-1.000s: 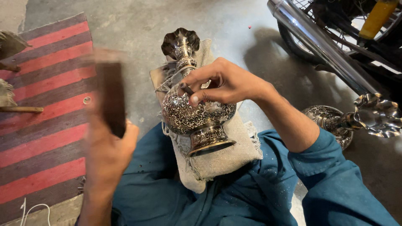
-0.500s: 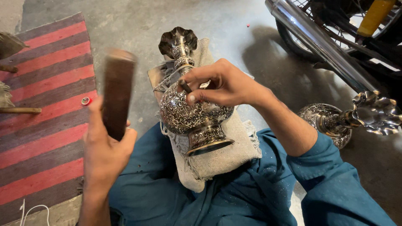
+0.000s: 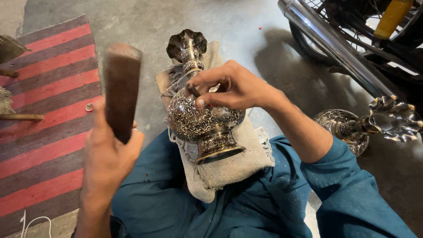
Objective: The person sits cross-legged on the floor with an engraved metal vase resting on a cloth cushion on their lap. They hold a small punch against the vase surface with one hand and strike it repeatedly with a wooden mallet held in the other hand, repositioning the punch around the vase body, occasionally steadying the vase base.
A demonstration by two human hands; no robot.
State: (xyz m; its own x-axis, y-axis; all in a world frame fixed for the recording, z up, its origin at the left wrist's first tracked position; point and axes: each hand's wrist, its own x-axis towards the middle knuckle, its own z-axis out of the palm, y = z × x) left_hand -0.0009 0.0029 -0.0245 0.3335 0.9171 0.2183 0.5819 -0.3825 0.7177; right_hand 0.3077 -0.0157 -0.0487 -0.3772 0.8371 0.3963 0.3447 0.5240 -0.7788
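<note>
While left hand (image 3: 108, 154) grips mallet (image 3: 121, 90), right fingers (image 3: 207, 99) pinch punch (image 3: 194, 90) on vase (image 3: 198, 117).

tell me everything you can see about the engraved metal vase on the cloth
The vase looks like silvery metal, its round belly covered in fine scrolling engraving. It has a narrow neck with a dark, scalloped flared mouth and a stepped, banded foot. It lies on its side, mouth pointing away from the person and foot toward them, resting on a beige frayed cloth pad over the lap. The right hand rests on the belly, pinching a thin punch against it. The left hand holds a wooden block raised clear of it.
</note>
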